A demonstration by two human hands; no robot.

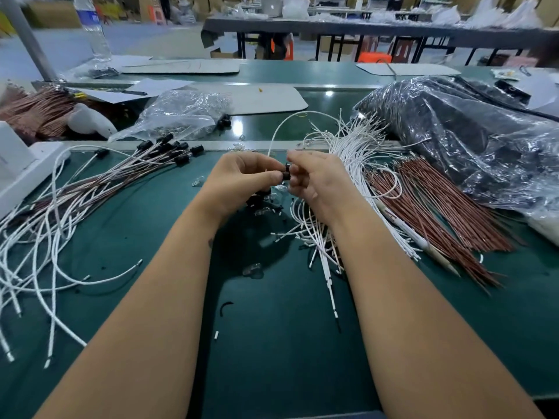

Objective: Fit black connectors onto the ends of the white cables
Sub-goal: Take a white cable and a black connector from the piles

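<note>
My left hand (242, 179) and my right hand (314, 179) meet above the middle of the green mat, fingers curled. Between their fingertips sits a small black connector (286, 172), pinched from both sides. A white cable (282, 128) arcs up from my left hand and bends over to the right. Loose black connectors (257, 198) lie on the mat just below my hands, partly hidden by them. A pile of bare white cables (341, 146) lies to the right. Cables with black connectors fitted (169, 148) fan out at the left.
Brown wire bundles (435, 204) lie right of the white pile. A large dark plastic bag (472, 137) fills the right rear, a clear bag (178, 114) sits at the back centre. A white block (21, 167) stands at the left edge. A water bottle (92, 28) stands far left.
</note>
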